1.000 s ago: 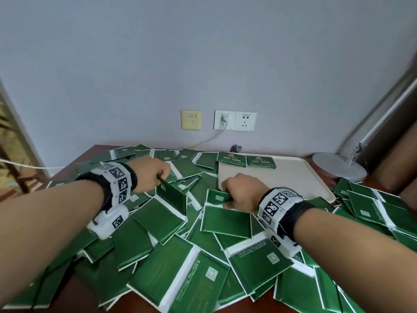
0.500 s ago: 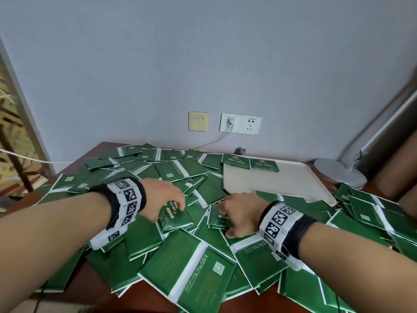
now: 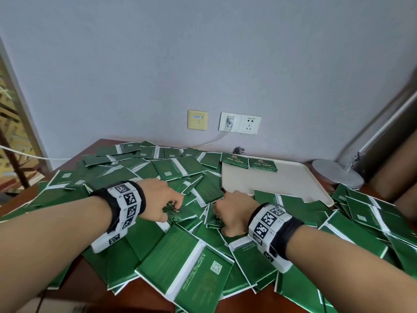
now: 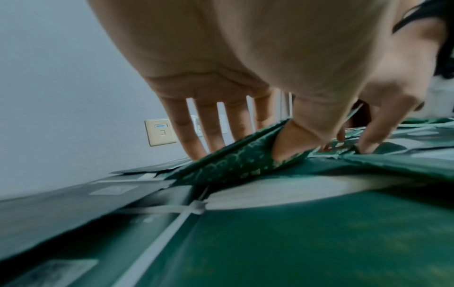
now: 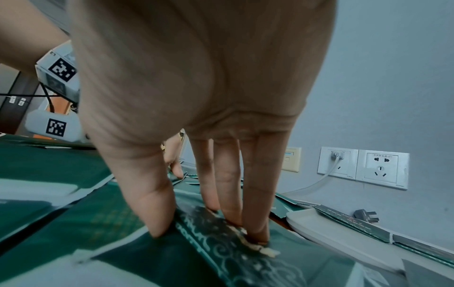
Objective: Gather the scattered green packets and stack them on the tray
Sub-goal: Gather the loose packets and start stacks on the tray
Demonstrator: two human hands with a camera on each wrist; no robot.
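Many green packets [image 3: 185,265] lie scattered over the wooden table. A cream tray [image 3: 277,179] sits at the back right with two green packets [image 3: 234,160] along its far edge. Left of the tray's near corner, my left hand [image 3: 173,205] pinches a patterned green packet [image 3: 180,214]; in the left wrist view the thumb and fingers of this hand [image 4: 245,153] hold the packet [image 4: 228,165] tilted up. Just right of it, my right hand [image 3: 217,213] pinches another patterned packet [image 3: 213,221], held low on the pile [image 5: 221,238] between thumb and fingers [image 5: 255,223].
A round grey lamp base [image 3: 336,175] stands right of the tray. Wall sockets [image 3: 240,125] with a white cable and a loose black plug [image 3: 239,150] are behind. Bare wood [image 3: 140,294] shows at the table's near edge. More packets overlap the tray's near rim [image 3: 282,196].
Both hands came nearer to me and closer together, each keeping its packet. The left hand's packet has turned from upright to a low tilt on the pile.
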